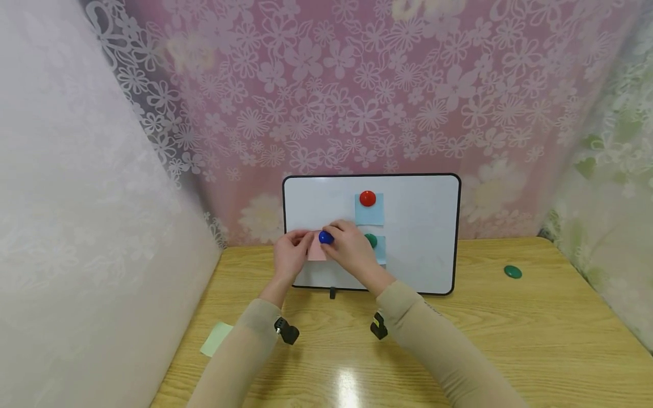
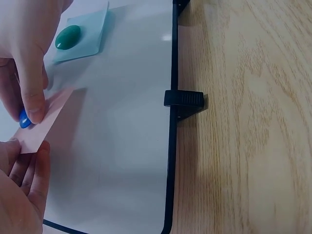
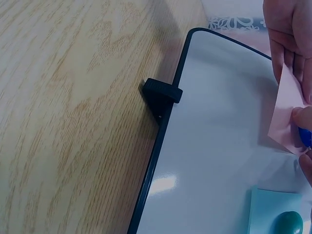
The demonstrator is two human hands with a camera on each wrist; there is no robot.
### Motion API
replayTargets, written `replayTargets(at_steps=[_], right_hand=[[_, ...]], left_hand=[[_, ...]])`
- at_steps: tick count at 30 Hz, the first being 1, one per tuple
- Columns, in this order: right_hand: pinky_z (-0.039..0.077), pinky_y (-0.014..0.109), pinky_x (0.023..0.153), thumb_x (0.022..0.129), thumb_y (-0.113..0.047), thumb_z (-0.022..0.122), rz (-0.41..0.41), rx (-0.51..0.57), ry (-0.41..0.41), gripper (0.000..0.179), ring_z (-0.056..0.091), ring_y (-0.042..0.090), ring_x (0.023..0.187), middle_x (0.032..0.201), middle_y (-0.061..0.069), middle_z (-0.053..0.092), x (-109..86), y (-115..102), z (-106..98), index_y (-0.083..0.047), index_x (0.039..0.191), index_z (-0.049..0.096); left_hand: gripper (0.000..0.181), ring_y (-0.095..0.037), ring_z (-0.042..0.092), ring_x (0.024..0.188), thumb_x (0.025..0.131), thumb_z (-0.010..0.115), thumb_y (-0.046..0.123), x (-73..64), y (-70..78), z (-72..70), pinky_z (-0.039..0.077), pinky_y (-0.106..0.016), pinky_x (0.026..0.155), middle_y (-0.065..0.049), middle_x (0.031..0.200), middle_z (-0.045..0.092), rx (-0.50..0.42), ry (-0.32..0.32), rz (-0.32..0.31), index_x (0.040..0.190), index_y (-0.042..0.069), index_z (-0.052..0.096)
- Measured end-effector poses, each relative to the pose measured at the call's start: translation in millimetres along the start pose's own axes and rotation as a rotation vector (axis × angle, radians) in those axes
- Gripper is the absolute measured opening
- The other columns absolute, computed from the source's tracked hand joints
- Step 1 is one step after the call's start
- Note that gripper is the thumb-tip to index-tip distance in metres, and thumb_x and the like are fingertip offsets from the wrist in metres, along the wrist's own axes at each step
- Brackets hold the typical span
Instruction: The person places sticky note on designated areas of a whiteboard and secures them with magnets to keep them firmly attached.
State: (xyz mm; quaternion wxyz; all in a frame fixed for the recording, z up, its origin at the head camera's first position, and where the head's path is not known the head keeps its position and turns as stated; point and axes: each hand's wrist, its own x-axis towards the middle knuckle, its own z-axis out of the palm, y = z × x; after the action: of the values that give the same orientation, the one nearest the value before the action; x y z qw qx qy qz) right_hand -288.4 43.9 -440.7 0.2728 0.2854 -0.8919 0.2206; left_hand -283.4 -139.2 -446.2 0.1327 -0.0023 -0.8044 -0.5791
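A pink sticky note (image 1: 317, 250) lies against the left half of a whiteboard (image 1: 418, 226). My left hand (image 1: 291, 255) pinches the note's left edge between thumb and fingers. With thumb and fingertips my right hand (image 1: 352, 246) grips a round blue magnet (image 1: 325, 237) over the upper part of the note. In the left wrist view the lower edge of the pink note (image 2: 46, 122) stands off the board. To the right, a red magnet (image 1: 367, 198) sits on a blue note (image 1: 369, 215); below it a green magnet (image 1: 371, 240) on another blue note (image 1: 381, 252) is partly hidden by my right hand.
The whiteboard leans upright on a wooden table (image 1: 326, 351), with a black foot clip (image 1: 333, 293) at its lower edge. A loose green magnet (image 1: 512, 272) lies at the right. Near my left forearm is a pale green note (image 1: 216, 338). A floral curtain (image 1: 357, 102) hangs behind.
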Motion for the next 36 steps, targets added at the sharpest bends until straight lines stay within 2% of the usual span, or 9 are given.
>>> replayTargets(at_steps=[17,36], right_hand=[[0.058,0.038,0.096,0.096,-0.020,0.085,0.008,-0.020,-0.019,0.034,0.065,0.031,0.109,0.119,0.011,0.069,4.4,-3.5,2.1,-0.003,0.124,0.077],[0.057,0.038,0.099,0.095,-0.015,0.085,0.002,-0.043,-0.008,0.033,0.064,0.030,0.109,0.119,0.011,0.070,3.7,-7.4,1.7,-0.003,0.125,0.077]], left_hand=[[0.023,-0.017,0.068,0.080,0.105,0.074,0.029,2.2,-2.0,0.4,0.053,-0.025,0.063,-0.005,0.094,0.078,0.000,0.006,0.033,0.109,0.008,0.082],[0.022,-0.018,0.068,0.079,0.105,0.074,0.028,0.9,1.8,2.5,0.054,-0.024,0.064,-0.006,0.095,0.078,-0.036,0.009,0.020,0.108,0.008,0.083]])
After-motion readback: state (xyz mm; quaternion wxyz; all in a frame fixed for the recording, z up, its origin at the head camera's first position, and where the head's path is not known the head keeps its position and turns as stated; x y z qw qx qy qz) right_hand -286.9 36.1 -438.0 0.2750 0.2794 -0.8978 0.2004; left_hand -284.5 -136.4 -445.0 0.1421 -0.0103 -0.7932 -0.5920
